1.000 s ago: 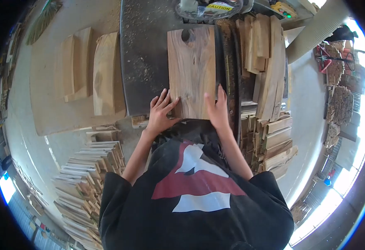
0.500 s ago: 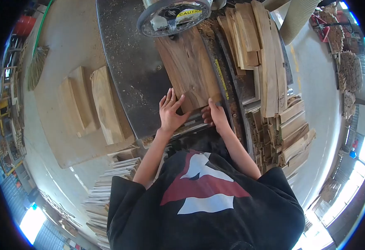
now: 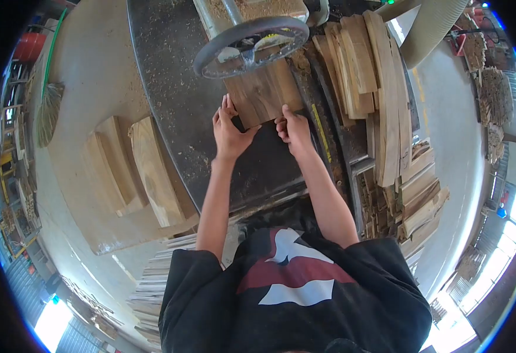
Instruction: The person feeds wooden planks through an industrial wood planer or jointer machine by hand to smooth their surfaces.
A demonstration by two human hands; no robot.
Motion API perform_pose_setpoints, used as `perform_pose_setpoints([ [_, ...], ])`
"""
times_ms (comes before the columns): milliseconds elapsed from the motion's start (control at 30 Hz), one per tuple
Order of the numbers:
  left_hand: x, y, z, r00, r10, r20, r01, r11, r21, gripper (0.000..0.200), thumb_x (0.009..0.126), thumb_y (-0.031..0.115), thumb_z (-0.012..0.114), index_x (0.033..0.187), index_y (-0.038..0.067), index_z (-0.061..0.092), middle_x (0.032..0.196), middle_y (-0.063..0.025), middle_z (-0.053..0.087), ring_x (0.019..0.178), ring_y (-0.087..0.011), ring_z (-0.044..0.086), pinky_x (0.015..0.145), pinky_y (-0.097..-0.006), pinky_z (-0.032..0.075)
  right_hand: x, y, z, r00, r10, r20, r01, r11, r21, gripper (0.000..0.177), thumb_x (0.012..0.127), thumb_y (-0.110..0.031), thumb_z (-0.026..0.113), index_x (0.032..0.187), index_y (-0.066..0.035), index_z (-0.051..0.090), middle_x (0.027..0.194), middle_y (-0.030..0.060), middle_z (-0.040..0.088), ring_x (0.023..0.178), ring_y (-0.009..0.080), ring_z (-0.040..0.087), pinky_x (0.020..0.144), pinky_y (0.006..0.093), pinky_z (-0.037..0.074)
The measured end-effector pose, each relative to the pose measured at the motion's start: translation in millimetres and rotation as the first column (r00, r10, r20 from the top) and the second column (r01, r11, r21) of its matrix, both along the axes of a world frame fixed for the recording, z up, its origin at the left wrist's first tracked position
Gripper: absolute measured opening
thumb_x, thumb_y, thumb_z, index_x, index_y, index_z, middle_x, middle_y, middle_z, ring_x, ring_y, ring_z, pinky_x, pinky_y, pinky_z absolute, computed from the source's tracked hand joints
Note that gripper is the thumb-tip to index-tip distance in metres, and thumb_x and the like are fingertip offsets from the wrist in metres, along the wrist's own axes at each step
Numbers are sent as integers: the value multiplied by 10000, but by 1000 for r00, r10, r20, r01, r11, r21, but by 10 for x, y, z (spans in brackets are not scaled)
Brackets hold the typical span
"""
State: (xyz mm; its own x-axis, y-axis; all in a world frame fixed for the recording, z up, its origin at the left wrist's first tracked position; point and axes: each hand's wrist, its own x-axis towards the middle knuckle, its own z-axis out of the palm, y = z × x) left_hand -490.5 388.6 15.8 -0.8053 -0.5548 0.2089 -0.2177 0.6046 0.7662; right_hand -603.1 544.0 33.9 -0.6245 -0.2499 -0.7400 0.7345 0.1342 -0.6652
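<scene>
- Wooden board [image 3: 262,97]: brown with darker, swirling grain, straight-edged at its near end.
- It lies flat on the dark table [image 3: 258,159], near corners at the left hand [image 3: 230,136] and right hand [image 3: 296,128], far part hidden beneath the handwheel [image 3: 257,27].

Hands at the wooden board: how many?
2: the left hand at the near left corner of the board, the right hand at its near edge, further right. No others show.

I can read no text from here: the far handwheel [image 3: 208,52] partly hides a yellow label [image 3: 273,40], and the yellow strip [image 3: 321,133] on the right is too blurred.
</scene>
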Motion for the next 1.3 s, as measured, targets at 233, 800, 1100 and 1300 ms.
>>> perform_pose_setpoints([
  [233, -388, -268, 73, 984, 98, -149, -95, 995, 29, 669, 640, 171, 955, 1069, 36, 460, 1389, -235, 565, 1239, -375, 564, 970, -426, 475, -143, -550, 121, 945, -51, -324, 73, 996, 58, 612, 1067, -474, 469, 751, 30, 615, 538, 79, 589, 440, 153, 557, 422, 306, 410],
  [800, -713, -507, 211, 900, 387, 200, -343, 912, -223, 435, 795, 480, 786, 666, 72, 710, 710, -139, 695, 814, -354, 675, 773, -443, 537, 414, -248, -308, 407, 414, -814, -171, 910, 378, 355, 1064, -288, 513, 867, -25, 646, 677, 198, 594, 590, 337, 609, 572, 406, 470],
  [1100, 2256, -588, 545, 625, 772, 118, -592, 567, -574, 589, 734, 424, 874, 1215, 130, 702, 1310, -249, 575, 1278, -409, 492, 986, -512, 464, 406, -295, -247, 340, 291, -894, -206, 951, 231, 378, 1073, -305, 513, 895, -15, 676, 599, 36, 561, 552, 116, 546, 538, 293, 409],
  [1300, 3068, -551, 483, 792, 498, 353, -388, 857, -339, 785, 738, 345, 872, 1406, 68, 566, 1347, -287, 551, 1206, -419, 559, 950, -523, 512, 379, -281, -286, 302, 282, -911, -200, 953, 228, 376, 1071, -311, 514, 916, -12, 680, 596, 36, 545, 557, 117, 541, 544, 292, 409],
])
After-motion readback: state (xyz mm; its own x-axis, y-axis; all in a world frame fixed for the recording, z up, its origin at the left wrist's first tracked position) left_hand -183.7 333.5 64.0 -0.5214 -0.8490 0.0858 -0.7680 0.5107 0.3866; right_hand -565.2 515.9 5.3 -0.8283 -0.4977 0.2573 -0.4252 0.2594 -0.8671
